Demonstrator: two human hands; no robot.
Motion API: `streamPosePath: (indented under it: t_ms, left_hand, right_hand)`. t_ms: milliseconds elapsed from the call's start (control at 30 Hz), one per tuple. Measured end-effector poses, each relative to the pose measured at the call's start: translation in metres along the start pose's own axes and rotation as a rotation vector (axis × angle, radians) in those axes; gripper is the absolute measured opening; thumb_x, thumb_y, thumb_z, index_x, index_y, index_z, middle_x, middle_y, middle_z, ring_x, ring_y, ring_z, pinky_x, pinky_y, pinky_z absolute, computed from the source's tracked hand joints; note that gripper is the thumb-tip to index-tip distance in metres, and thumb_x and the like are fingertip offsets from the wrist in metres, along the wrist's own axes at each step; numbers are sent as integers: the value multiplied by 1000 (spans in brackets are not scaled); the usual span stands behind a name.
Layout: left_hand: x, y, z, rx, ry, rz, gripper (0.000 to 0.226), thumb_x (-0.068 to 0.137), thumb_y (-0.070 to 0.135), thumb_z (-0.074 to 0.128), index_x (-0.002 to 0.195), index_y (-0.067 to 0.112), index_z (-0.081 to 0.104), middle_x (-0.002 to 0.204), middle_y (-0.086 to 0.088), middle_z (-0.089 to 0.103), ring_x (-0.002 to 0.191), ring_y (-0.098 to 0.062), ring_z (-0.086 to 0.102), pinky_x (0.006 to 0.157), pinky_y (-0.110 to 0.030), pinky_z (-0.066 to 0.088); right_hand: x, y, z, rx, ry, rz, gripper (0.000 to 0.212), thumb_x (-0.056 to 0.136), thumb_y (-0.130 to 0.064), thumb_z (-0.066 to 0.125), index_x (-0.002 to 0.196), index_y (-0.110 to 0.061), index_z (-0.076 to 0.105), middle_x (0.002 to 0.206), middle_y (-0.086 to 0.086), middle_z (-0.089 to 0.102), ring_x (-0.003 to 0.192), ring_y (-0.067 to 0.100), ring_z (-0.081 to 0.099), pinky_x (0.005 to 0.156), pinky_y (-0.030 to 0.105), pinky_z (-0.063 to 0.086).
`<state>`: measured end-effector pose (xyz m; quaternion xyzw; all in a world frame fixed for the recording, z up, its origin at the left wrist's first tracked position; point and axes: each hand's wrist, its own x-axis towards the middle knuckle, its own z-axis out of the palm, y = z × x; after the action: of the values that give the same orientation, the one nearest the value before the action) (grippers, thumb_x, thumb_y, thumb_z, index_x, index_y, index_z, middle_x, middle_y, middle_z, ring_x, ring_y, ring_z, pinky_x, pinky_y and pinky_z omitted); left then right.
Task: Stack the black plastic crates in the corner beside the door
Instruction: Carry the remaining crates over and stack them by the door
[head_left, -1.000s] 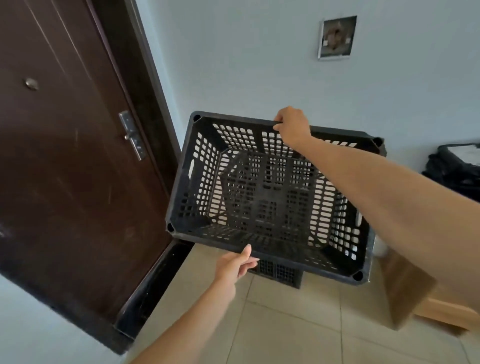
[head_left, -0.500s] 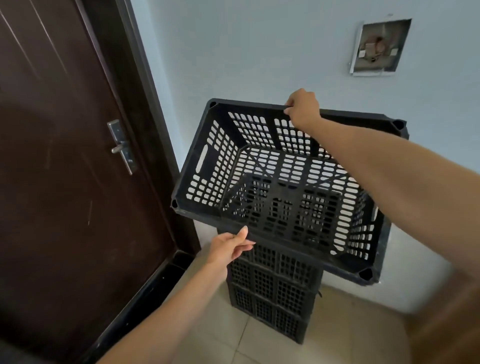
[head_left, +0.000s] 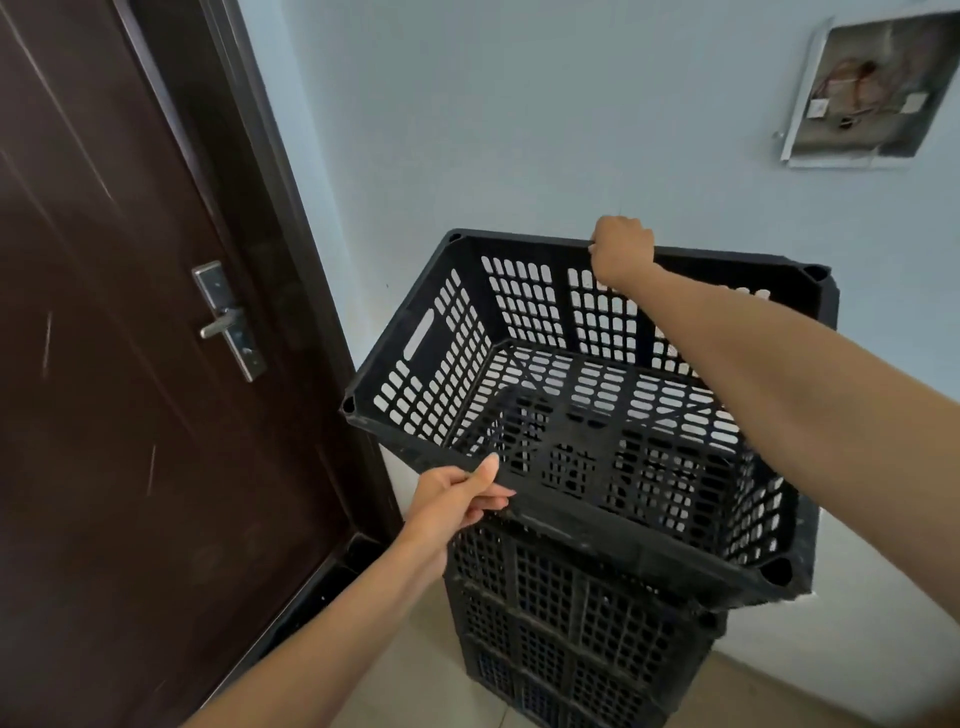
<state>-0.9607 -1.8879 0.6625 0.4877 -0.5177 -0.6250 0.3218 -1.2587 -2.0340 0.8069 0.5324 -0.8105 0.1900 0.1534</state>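
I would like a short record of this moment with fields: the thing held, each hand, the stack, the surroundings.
held thing: black perforated plastic crate, empty, tilted, above the stack
left hand: grips the crate's near rim
right hand: grips the crate's far rim
stack: black plastic crates piled on the tiled floor, directly below the held crate; whether they touch cannot be told
door: dark brown door with metal lever handle, left of the stack
wall: pale blue wall with an open wiring box
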Motion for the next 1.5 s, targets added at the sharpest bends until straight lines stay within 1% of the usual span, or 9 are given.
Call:
streamPosePath:
  t_ms: [267,500,667,800,1100,1233,1333,1433,1500]
  left_hand:
    - [32,21,31,-15,70,67,33,85,44,70,76,13,72,85,-1,79,74,-5,73,63,-18,48]
    - [46,22,60,-52,259,116,30,88,41,68,77,14,62,76,-2,78,74,-11,76,61,-22,46]
    - [48,27,78,-59,371,148,29,91,36,66,73,14,61,68,-1,75,69,-6,74,66,-22,48]
    - [42,32,88,-26,382,128,32,93,38,62,87,6,65,78,-5,77,73,-6,74,69,-22,48]
    - [39,41,111,21,468,124,31,99,37,55,87,9,59,74,-1,73,64,-6,71,54,-13,47]
    - [41,41,117,14,514,107,29,98,38,55,85,12,61,74,0,75,64,-6,73,64,-24,47]
    - [40,43,111,266,586,129,37,95,43,57,76,11,58,65,-3,69,61,-13,72,67,-31,47]
    - [37,49,101,771,745,214,42,89,53,61,76,14,51,69,-1,65,65,-20,66,68,-37,51]
    - [36,58,106,1080,810,374,36,88,51,62,80,20,45,70,6,55,66,-17,57,61,-36,48]
  right_hand:
    - [33,26,42,-68,-120,-19,33,92,-6,53,123,3,49,123,24,52,117,37,48,99,44,41]
    - [38,54,64,-161,-172,-190,45,89,-6,58,130,3,44,129,23,46,120,37,45,101,43,40]
    - [40,75,72,-154,-164,-362,67,85,1,59,144,-14,31,130,24,44,121,39,44,102,47,39]
    - [41,92,86,-178,-237,-487,77,88,3,52,151,-26,20,132,25,42,122,41,44,102,48,38]
    - [38,112,107,-205,-296,-545,80,89,-15,56,153,-26,10,138,25,39,124,41,42,103,47,37]
    - [38,122,108,-241,-318,-603,83,89,-17,57,155,-25,7,145,24,35,132,39,37,108,45,32]
    - [42,132,105,-249,-330,-649,80,92,-18,51,155,-26,3,147,19,36,134,35,38,109,46,28]
    - [43,142,100,-208,-347,-684,77,94,-22,48,155,-28,1,153,14,32,138,33,33,111,48,23]
    - [39,150,95,-178,-373,-709,77,95,-26,49,155,-28,1,157,12,26,141,32,28,112,50,22]
